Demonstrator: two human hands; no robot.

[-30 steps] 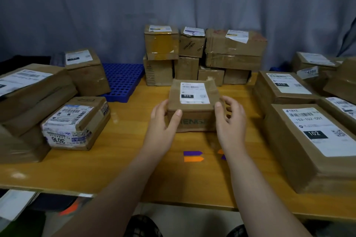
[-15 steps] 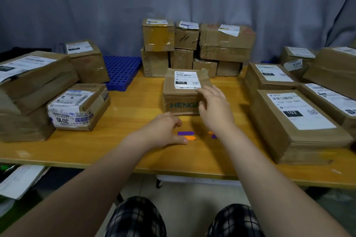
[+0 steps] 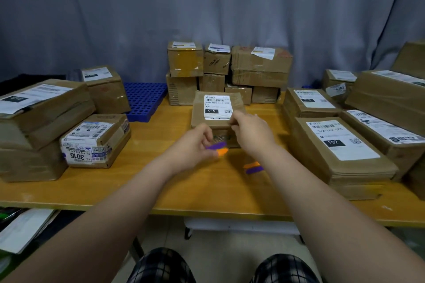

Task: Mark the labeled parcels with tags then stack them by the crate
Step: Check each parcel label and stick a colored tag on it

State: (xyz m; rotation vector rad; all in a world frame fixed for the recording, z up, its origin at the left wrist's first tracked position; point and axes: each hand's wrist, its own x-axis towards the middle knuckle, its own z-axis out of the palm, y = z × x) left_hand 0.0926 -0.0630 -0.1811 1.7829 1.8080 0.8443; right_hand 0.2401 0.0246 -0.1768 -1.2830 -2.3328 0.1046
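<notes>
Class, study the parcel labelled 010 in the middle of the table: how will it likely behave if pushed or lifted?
The 010 parcel is a squat cardboard box resting flat on the table, so it would probably slide, not tip or roll. Its sides look square and uncrushed, so likely stiff; its weight cannot be judged.

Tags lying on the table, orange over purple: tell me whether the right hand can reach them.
Probably yes. The loose tags lie on bare table beside the right wrist; the right hand touches the 010 parcel and nothing covers them. The left hand holds the other tags.
</notes>
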